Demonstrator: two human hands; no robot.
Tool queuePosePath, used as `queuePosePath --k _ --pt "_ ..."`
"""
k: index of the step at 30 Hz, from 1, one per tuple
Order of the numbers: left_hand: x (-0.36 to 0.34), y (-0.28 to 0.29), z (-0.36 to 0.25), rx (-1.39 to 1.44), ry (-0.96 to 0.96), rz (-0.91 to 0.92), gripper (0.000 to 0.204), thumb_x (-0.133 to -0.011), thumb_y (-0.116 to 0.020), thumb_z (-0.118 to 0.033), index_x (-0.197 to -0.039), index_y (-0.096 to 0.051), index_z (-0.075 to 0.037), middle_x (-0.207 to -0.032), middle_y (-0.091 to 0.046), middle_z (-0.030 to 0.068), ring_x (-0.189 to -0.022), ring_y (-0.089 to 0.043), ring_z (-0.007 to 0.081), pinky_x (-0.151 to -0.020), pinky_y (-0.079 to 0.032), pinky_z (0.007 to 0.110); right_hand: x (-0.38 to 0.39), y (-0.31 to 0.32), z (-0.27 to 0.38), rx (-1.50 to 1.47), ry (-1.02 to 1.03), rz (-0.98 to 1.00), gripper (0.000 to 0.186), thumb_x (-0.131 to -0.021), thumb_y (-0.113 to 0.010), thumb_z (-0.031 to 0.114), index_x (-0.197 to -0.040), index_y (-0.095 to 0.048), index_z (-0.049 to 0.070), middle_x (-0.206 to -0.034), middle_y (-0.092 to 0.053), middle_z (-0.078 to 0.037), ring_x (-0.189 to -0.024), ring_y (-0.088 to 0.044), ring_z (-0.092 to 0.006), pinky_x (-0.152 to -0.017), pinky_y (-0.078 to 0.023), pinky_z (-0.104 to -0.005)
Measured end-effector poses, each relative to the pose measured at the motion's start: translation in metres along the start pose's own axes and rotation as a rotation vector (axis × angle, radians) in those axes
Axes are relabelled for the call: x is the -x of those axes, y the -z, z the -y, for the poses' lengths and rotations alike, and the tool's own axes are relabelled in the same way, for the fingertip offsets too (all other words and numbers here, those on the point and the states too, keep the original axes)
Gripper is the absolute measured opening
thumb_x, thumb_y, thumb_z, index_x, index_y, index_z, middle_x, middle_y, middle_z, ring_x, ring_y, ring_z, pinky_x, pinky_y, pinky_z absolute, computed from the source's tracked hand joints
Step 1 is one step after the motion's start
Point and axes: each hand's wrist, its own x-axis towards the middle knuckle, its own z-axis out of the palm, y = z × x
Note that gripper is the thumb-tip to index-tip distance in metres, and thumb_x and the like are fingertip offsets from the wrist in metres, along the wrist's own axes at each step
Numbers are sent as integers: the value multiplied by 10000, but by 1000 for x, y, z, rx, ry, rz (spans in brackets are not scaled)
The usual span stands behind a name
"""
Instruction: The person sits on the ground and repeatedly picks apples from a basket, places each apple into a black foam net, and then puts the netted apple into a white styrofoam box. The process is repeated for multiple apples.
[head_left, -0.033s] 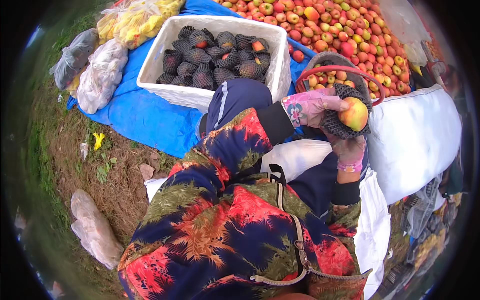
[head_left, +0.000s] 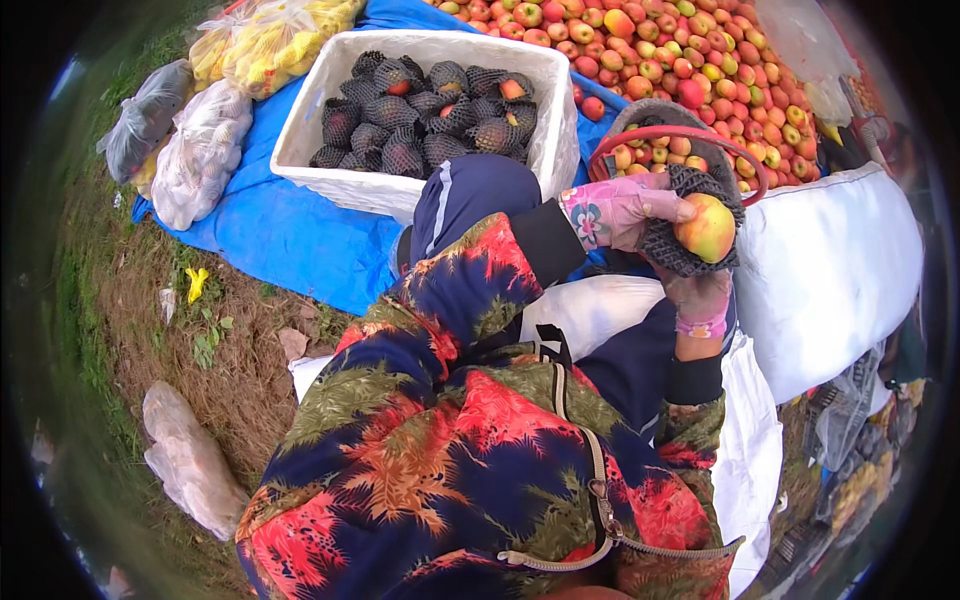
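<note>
A yellow-red apple (head_left: 706,230) sits partly inside a black foam net sleeve (head_left: 662,248), its bare side facing up. My left hand (head_left: 622,212), in a pink flowered glove, is closed at the sleeve's left side, its thumb against the apple. From below, my right hand (head_left: 698,302), gloved in pink too, is closed round the sleeve; its fingertips are hidden behind the net. Just beyond my hands stands a basket (head_left: 645,117) with a red handle (head_left: 690,131), holding loose apples.
A white crate (head_left: 345,185) of net-wrapped apples (head_left: 403,152) stands on a blue tarp (head_left: 285,240). Loose apples (head_left: 700,60) are heaped at the far right. A stuffed white sack (head_left: 830,280) lies right of my hands. Filled plastic bags (head_left: 205,150) lie at the left.
</note>
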Motion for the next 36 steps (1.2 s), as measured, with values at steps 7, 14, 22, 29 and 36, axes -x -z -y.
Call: queuePosePath --k 7,14,22,29,36 --pt "4 8 -24 -696 -80 -157 606 -802 -650 -193 -1317 -384 -16 -1232 -515 115 -1104 -543 216 -950 -439 338 -37 -38 21 1151 742 -285 366 -785 -533 -32 -1145 -470 -15 -1096 -549 -115 -1007 -566 -194 -900 -460 -310" --pt "46 38 -110 -1421 -402 -693 457 -799 -630 -144 -1198 -469 10 -1054 -575 102 -920 -574 151 -767 -489 264 -31 -109 -15 2002 761 259 488 -717 -701 273 -1154 -538 131 -1188 -480 -160 -1137 -490 -296 -922 -425 -436" --pt "200 204 -193 -2429 441 -1470 674 -717 -649 -399 -1291 -436 -115 -1165 -542 231 -1099 -520 362 -931 -413 434 -63 77 -80 2127 -682 209 362 -787 -539 245 -1125 -579 123 -1098 -616 -142 -994 -606 -303 -830 -479 -406" --pt "242 224 -214 -2247 689 -1569 752 -712 -632 -377 -1343 -376 -60 -1294 -468 224 -1201 -453 362 -994 -372 409 -79 131 -150 2058 -884 106 309 -758 -566 179 -1038 -669 100 -1109 -628 -135 -1027 -608 -274 -819 -501 -376" --pt "146 98 -189 -1878 -219 -1132 429 -852 -527 -128 -1253 -479 16 -1155 -586 129 -1091 -532 188 -942 -396 286 -63 72 -60 1854 -86 -438 370 -854 -493 390 -972 -627 66 -953 -640 -180 -937 -598 -346 -821 -462 -404"
